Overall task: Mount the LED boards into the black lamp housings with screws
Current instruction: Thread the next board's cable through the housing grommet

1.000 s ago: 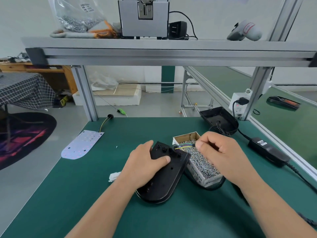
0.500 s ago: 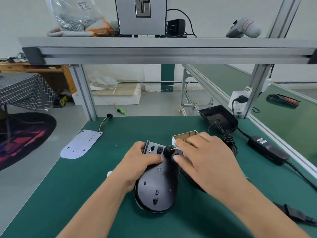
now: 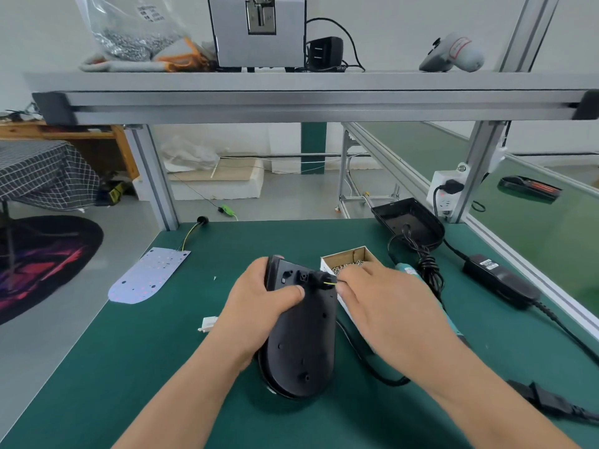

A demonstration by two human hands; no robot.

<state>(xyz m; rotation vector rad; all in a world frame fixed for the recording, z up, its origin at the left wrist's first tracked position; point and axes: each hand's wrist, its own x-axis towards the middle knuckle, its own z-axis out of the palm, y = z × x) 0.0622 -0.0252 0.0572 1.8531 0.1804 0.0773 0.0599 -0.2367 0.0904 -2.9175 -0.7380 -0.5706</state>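
Before me, on the green table mat (image 3: 129,367): black oval plastic lamp housing (image 3: 299,338) at centre; open cardboard screw box (image 3: 348,258) just to its right; pale flat LED board (image 3: 147,277) well left; second black plastic housing (image 3: 410,223) behind the box.

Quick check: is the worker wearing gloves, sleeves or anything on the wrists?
No. Left hand and right hand are bare: no gloves, no rings visible. Both forearms are uncovered to the frame's edge, with no sleeve, watch or strap.

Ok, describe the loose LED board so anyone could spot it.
On the green workbench, look along its left edge, left of the left hand. The LED board lies flat there. It is pale and thin, unlike the held black housing and the spare housing.
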